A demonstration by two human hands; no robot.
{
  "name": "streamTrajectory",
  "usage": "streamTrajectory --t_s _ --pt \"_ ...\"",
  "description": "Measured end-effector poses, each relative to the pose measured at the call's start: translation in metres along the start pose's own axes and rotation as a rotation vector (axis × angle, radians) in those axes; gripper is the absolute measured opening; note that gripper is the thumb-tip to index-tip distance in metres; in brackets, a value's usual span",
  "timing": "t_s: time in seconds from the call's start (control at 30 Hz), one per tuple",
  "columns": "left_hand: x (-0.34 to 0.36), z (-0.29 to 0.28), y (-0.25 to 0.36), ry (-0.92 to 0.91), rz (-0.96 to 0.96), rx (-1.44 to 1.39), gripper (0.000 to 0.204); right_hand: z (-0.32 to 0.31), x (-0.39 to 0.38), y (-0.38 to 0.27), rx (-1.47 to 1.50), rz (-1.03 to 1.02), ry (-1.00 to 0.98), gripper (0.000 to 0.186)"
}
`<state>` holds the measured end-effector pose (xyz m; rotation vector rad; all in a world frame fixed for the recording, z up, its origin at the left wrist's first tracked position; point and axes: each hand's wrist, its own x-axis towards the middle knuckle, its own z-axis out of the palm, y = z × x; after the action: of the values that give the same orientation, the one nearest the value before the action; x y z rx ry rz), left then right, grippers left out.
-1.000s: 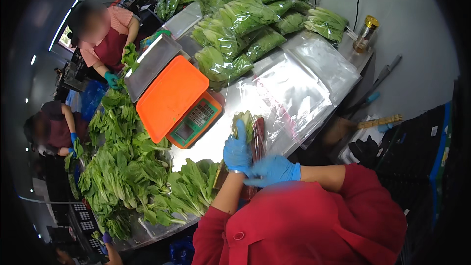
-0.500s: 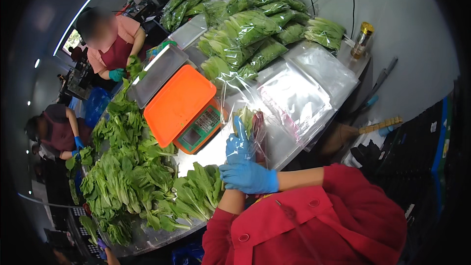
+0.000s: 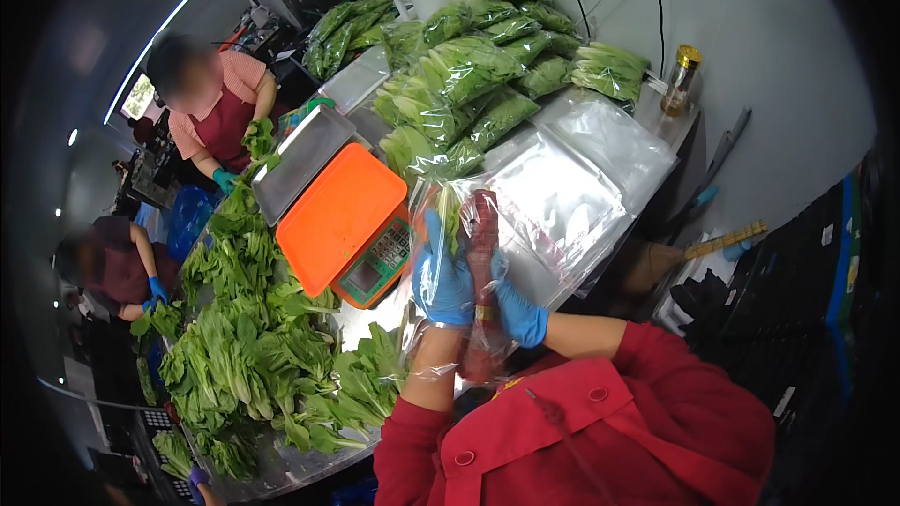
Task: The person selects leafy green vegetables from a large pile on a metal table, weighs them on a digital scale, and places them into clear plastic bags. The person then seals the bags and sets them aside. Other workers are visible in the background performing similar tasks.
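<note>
My left hand (image 3: pixel 442 283), in a blue glove, is inside a clear plastic bag (image 3: pixel 483 319) that reaches down over my wrist. Its fingers hold a bunch of leafy greens (image 3: pixel 451 215), mostly hidden by the glove and the shiny film. On the bag's right side, my right hand (image 3: pixel 518 307), also gloved in blue, grips the film beside a dark red printed strip; some of its fingers are hidden behind the bag. To the left of my hands is a scale with an orange tray (image 3: pixel 342 215).
Loose leafy greens (image 3: pixel 225 347) cover the table's left side. Bagged greens (image 3: pixel 469 66) are piled at the back, with flat clear bags (image 3: pixel 562 187) stacked at the right. A jar with a gold lid (image 3: pixel 681 81) stands near the wall. Two co-workers (image 3: pixel 220 112) handle greens across the table.
The bag has come down over my left wrist. My right hand has moved from my left wrist to the bag's right side. Both hands remain near the scale.
</note>
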<state>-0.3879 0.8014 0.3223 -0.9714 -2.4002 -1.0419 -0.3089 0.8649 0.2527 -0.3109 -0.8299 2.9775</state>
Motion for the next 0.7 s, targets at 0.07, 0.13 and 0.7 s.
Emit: streamTrajectory --t_s 0.07,0.13,0.7 --pt "0.001 0.005 -0.009 -0.087 0.019 0.149 0.058 0.005 -0.017 0.012 -0.083 0.11 0.08 0.068" --pt "0.001 0.013 -0.015 -0.256 -0.068 0.185 0.056 -0.009 -0.015 0.027 0.085 0.234 -0.007 0.069" --pt "0.092 -0.11 0.054 -0.828 0.224 0.099 0.023 0.024 -0.042 -0.091 -0.172 0.282 -0.447 0.085"
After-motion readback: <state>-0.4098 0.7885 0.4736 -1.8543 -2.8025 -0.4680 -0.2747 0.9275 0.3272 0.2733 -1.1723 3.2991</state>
